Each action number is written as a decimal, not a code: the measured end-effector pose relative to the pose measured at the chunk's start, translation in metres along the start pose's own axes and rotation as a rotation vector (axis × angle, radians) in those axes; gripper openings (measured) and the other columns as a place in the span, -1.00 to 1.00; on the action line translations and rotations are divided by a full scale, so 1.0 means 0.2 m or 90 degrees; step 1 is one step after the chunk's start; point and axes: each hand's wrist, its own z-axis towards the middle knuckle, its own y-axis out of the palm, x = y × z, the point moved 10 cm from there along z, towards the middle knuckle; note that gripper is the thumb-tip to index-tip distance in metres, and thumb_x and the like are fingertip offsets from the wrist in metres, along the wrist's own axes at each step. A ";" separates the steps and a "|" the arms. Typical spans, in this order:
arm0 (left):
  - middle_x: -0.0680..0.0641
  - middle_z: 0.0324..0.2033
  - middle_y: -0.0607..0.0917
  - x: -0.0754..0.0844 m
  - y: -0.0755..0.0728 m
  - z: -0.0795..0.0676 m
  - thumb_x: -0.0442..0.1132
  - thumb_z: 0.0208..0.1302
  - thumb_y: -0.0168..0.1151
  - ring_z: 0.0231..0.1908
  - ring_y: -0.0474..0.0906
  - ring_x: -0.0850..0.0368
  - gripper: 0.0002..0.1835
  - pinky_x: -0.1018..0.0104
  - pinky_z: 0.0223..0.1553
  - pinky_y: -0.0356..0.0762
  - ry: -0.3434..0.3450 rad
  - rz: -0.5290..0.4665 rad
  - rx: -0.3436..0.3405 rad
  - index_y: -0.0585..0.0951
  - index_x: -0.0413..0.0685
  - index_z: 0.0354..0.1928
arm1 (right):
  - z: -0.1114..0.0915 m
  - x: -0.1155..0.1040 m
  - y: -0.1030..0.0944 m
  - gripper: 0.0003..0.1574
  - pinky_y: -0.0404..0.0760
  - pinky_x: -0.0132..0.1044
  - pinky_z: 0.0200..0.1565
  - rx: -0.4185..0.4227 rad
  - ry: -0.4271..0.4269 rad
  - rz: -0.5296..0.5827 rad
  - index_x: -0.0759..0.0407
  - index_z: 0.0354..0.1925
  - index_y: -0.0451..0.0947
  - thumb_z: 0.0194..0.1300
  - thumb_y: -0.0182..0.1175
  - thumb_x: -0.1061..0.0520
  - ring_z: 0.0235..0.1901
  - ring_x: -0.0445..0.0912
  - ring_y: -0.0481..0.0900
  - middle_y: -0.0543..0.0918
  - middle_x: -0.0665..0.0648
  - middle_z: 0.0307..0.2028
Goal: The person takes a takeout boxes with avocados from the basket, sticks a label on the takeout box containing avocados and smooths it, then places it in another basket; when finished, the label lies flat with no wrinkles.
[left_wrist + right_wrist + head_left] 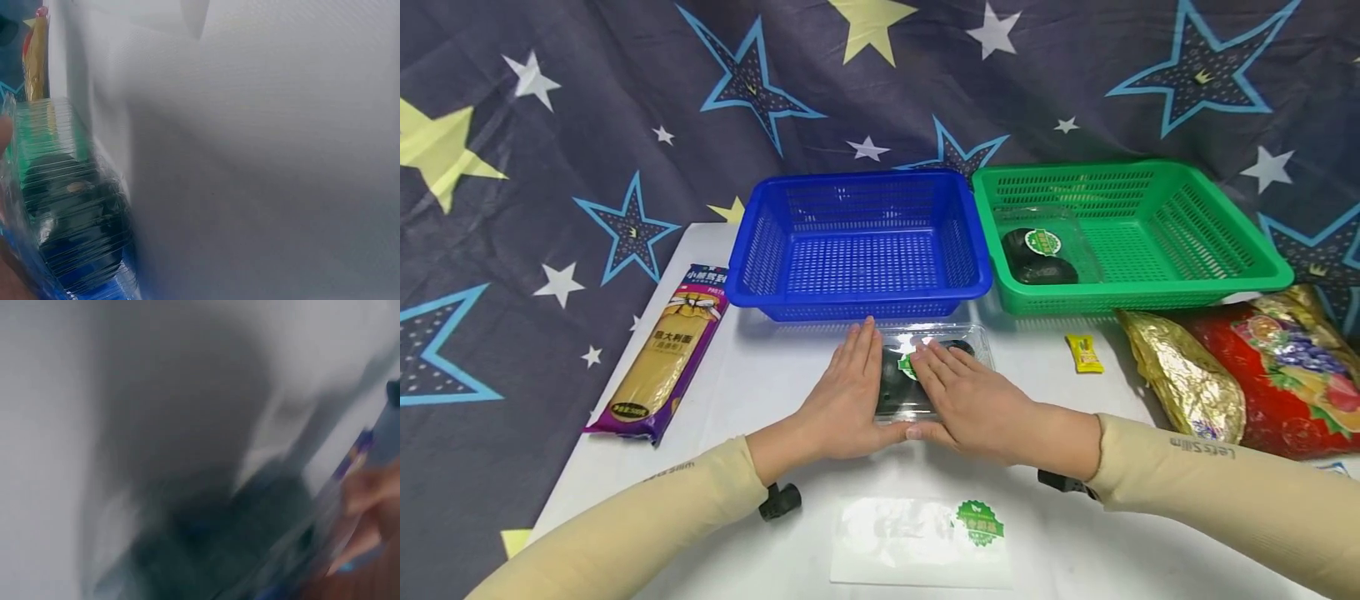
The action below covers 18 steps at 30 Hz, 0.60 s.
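Note:
A clear plastic box (977, 337) sits on the table in front of the blue basket, with dark, rounded fruits (893, 390) inside that look like avocados. A round green label (907, 367) is on its lid, partly under the right fingers. My left hand (842, 404) lies along the box's left side, fingers straight and pointing away. Across the lid rests my right hand (981, 404), its fingers extended. Both thumbs meet at the near edge. In the left wrist view the box's ribbed wall (69, 206) shows a dark fruit behind it; the right wrist view is blurred.
Behind the box stand a blue basket (973, 287) and a green basket (1150, 296) holding a similar box (1082, 233). Pasta (662, 350) lies left. A yellow candy (1084, 354) and a red-and-gold bag (1262, 375) are right. A label sheet (917, 558) lies nearest.

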 end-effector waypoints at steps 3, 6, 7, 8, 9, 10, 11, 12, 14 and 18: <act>-0.35 0.44 -0.33 0.00 0.00 0.00 0.45 0.04 0.13 0.43 -0.35 -0.27 0.30 -0.05 0.39 -0.15 0.003 0.004 -0.002 -0.19 -0.44 0.43 | 0.03 -0.03 0.00 0.09 0.11 0.10 0.34 -0.008 0.049 0.020 0.47 0.39 0.04 0.39 -0.25 -0.43 0.39 0.27 0.04 0.13 0.47 0.36; -0.36 0.44 -0.34 0.00 0.00 0.00 0.39 0.03 0.19 0.43 -0.35 -0.28 0.30 -0.06 0.39 -0.14 0.009 0.013 0.000 -0.20 -0.45 0.43 | 0.06 -0.05 0.01 0.12 0.06 0.11 0.36 -0.031 0.093 0.018 0.46 0.40 0.03 0.38 -0.32 -0.46 0.39 0.27 0.01 0.10 0.48 0.37; -0.36 0.44 -0.33 0.00 0.00 0.00 0.39 0.03 0.19 0.43 -0.34 -0.29 0.30 -0.06 0.39 -0.13 0.013 0.015 0.004 -0.19 -0.45 0.43 | 0.07 -0.05 0.01 0.13 0.05 0.11 0.36 -0.037 0.103 0.013 0.46 0.40 0.04 0.37 -0.35 -0.48 0.39 0.27 0.01 0.10 0.48 0.37; -0.37 0.43 -0.32 0.00 0.00 0.00 0.38 0.03 0.20 0.43 -0.34 -0.29 0.29 -0.07 0.39 -0.12 0.016 0.018 0.006 -0.19 -0.46 0.42 | 0.07 -0.05 0.01 0.15 0.05 0.11 0.36 -0.042 0.110 0.006 0.46 0.39 0.05 0.36 -0.38 -0.49 0.39 0.27 0.02 0.11 0.48 0.36; -0.37 0.43 -0.32 0.00 0.00 0.00 0.36 0.04 0.20 0.43 -0.33 -0.30 0.28 -0.07 0.39 -0.11 0.019 0.022 0.007 -0.18 -0.46 0.42 | 0.08 -0.06 0.01 0.17 0.05 0.11 0.36 -0.046 0.115 0.001 0.47 0.39 0.06 0.35 -0.40 -0.51 0.39 0.27 0.02 0.12 0.48 0.36; -0.38 0.43 -0.31 0.00 -0.01 -0.01 0.37 0.04 0.20 0.43 -0.32 -0.31 0.28 -0.07 0.39 -0.11 0.021 0.026 0.009 -0.18 -0.47 0.42 | 0.08 -0.06 0.01 0.19 0.05 0.10 0.36 -0.050 0.118 -0.004 0.47 0.38 0.07 0.34 -0.43 -0.52 0.39 0.27 0.02 0.12 0.48 0.36; -0.39 0.43 -0.30 0.00 -0.01 -0.01 0.37 0.04 0.20 0.43 -0.31 -0.31 0.29 -0.08 0.38 -0.10 0.023 0.029 0.011 -0.18 -0.47 0.42 | 0.08 -0.06 0.01 0.20 0.05 0.10 0.36 -0.053 0.119 -0.009 0.48 0.38 0.07 0.33 -0.45 -0.53 0.39 0.27 0.03 0.12 0.48 0.36; -0.39 0.43 -0.29 0.00 -0.01 -0.01 0.37 0.04 0.21 0.42 -0.30 -0.32 0.29 -0.08 0.38 -0.09 0.025 0.031 0.013 -0.17 -0.48 0.42 | 0.08 -0.06 0.01 0.22 0.05 0.10 0.36 -0.055 0.120 -0.012 0.48 0.38 0.07 0.32 -0.47 -0.54 0.39 0.27 0.03 0.12 0.49 0.36; -0.40 0.43 -0.28 0.00 -0.01 -0.01 0.38 0.03 0.21 0.42 -0.29 -0.32 0.29 -0.08 0.38 -0.09 0.027 0.037 0.013 -0.17 -0.48 0.42 | 0.08 -0.07 0.02 0.24 0.05 0.09 0.37 -0.061 0.122 -0.015 0.49 0.38 0.06 0.31 -0.49 -0.56 0.39 0.27 0.03 0.11 0.50 0.36; -0.41 0.43 -0.27 0.01 0.00 0.00 0.38 0.04 0.20 0.42 -0.28 -0.33 0.29 -0.09 0.38 -0.08 0.030 0.040 0.016 -0.16 -0.48 0.42 | 0.08 -0.07 0.02 0.26 0.04 0.07 0.37 -0.067 0.125 -0.022 0.50 0.37 0.06 0.30 -0.50 -0.57 0.40 0.26 0.02 0.10 0.48 0.37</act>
